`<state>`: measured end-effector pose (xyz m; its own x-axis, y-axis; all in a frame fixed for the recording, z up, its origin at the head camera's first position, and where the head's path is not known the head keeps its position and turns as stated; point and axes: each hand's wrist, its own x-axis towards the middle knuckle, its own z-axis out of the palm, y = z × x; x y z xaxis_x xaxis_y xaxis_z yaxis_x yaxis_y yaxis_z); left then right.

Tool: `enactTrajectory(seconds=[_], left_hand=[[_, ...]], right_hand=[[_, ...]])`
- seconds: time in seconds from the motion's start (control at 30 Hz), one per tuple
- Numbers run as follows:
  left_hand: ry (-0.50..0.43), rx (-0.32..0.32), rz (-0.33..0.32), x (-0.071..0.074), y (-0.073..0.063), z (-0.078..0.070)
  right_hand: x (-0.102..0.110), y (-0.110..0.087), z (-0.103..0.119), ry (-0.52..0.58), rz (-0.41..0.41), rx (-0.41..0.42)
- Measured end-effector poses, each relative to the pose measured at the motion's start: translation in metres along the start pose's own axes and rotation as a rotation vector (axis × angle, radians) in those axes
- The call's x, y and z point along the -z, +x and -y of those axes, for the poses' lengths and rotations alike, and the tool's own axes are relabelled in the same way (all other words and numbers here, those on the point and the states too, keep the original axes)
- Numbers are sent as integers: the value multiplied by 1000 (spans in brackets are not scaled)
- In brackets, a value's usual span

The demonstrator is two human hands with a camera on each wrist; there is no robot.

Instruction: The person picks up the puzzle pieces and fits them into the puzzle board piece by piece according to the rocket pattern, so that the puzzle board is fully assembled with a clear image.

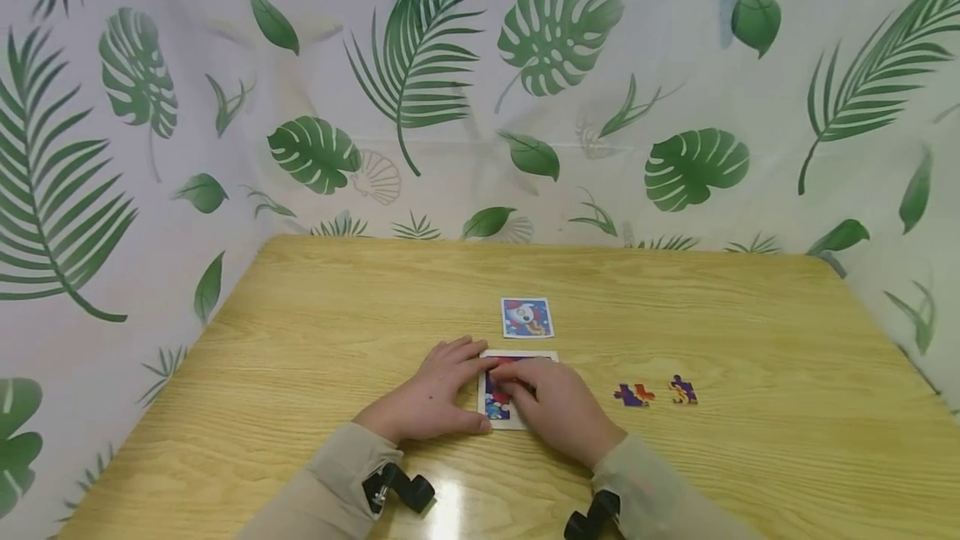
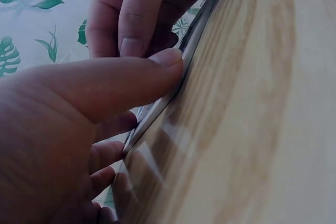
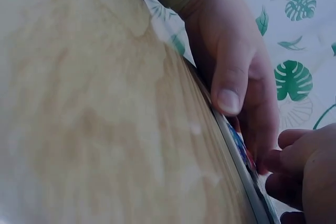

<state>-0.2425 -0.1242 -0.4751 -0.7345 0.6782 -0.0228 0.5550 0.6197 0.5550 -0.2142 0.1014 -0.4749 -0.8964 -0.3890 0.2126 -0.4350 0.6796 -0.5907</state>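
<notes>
A small jigsaw puzzle tray (image 1: 481, 394) with a pale border lies on the table, partly filled with purple, red and blue pieces. My left hand (image 1: 435, 394) braces its left side, fingers extended and spread, the thumb (image 2: 121, 85) at the near corner. Over the tray, my right hand (image 1: 558, 407) bends its fingers down onto the upper left of the picture; whether a piece sits between the fingertips is hidden. In the right wrist view, coloured pieces (image 3: 241, 148) show at the tray's edge beside the left hand (image 3: 236, 66).
Two loose puzzle pieces lie right of the tray: a purple and orange-red one (image 1: 634, 394) and a purple and yellow one (image 1: 683, 390). Behind the tray lies a square picture card (image 1: 527, 318) with a white figure. A leaf-print curtain (image 1: 450, 107) hangs behind the wooden table (image 1: 337, 307).
</notes>
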Motion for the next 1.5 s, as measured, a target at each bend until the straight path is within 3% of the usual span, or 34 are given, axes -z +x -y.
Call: enactTrajectory(seconds=[0.17, 0.33, 0.47, 0.8, 1.07, 1.3, 1.5], left_hand=[[-3, -5, 8, -3, 5, -4], [11, -4, 22, -3, 7, -7], [35, 7, 6, -3, 9, -10], [71, 81, -51, -10, 15, -17], [79, 86, -67, -5, 12, -12], [59, 71, -43, -4, 6, -5], [66, 69, -55, -8, 4, -7]], right_hand=[[12, -11, -15, -122, -66, 113], [20, -22, -24, -221, 20, 233], [22, -28, -25, -251, 98, 229], [28, -34, -29, -255, 136, 251], [24, -28, -32, -239, 157, 273], [17, -19, -30, -271, 168, 312], [18, -21, -27, -304, 183, 323]])
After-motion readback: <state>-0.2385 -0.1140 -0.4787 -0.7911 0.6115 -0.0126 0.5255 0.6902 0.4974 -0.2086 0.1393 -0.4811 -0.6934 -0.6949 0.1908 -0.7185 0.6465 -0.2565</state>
